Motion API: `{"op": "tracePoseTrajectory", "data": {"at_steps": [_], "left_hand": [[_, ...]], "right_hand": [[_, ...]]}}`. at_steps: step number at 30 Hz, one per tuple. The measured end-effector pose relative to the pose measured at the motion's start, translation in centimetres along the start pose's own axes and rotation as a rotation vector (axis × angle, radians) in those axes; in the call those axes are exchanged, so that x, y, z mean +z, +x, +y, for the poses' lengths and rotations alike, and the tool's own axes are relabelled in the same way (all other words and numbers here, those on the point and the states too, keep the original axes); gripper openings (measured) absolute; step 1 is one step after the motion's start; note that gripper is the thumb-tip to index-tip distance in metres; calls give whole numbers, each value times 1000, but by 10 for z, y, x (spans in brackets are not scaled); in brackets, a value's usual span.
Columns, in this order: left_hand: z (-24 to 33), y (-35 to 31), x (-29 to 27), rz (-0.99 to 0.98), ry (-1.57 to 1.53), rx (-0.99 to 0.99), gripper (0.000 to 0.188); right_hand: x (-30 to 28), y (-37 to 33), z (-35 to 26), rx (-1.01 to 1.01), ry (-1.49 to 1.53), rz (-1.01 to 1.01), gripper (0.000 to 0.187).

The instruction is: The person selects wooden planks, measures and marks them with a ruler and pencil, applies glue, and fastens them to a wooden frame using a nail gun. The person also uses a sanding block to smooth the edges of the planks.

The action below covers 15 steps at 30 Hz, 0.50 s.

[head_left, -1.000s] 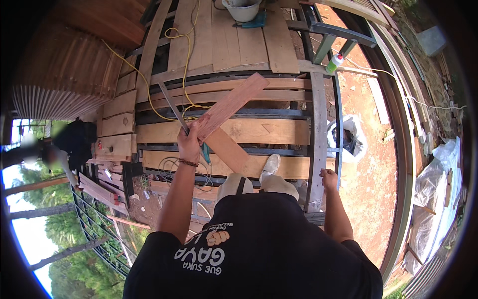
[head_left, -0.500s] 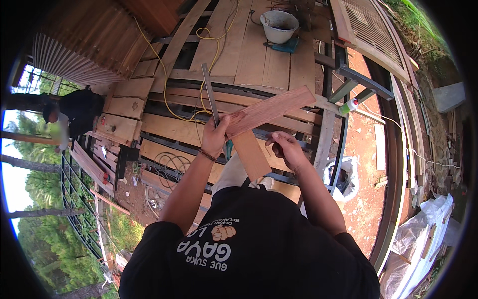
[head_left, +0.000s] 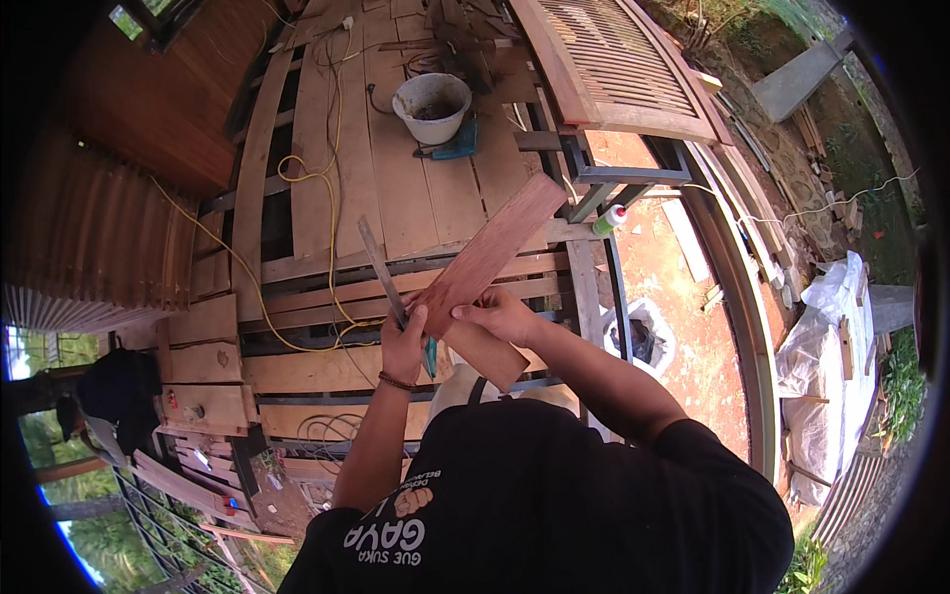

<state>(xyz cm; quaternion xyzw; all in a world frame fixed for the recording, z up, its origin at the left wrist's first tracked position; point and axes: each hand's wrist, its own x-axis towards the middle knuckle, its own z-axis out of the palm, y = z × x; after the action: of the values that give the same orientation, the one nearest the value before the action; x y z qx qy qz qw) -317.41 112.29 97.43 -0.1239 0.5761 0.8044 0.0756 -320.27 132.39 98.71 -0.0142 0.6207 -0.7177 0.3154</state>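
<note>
Over planks (head_left: 307, 370), the right hand (head_left: 503, 316) has joined the left hand (head_left: 402, 346) in gripping the reddish board (head_left: 503, 238).

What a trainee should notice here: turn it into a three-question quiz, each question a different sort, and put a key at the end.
1. True or false: the right hand touches the reddish board.

2. Multiple choice: where is the pale bucket?
A) Between the person's feet
B) On the planks ahead of the person
C) On the bare soil to the right

3. Short answer: which hand holds the narrow metal strip?

Key: 1. True. 2. B. 3. The left hand.
</note>
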Motion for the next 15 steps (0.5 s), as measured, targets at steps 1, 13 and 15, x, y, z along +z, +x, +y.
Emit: {"op": "tracePoseTrajectory", "data": {"at_steps": [1, 13, 15], "left_hand": [[12, 5, -3, -54, -21, -42, 45], [50, 34, -52, 107, 19, -145, 36], [63, 30, -53, 215, 81, -91, 31]], "right_hand": [[0, 4, -6, -49, 18, -23, 36], [-20, -3, -41, -40, -394, 280, 49], [-59, -24, -3, -60, -408, 570, 44]]}}
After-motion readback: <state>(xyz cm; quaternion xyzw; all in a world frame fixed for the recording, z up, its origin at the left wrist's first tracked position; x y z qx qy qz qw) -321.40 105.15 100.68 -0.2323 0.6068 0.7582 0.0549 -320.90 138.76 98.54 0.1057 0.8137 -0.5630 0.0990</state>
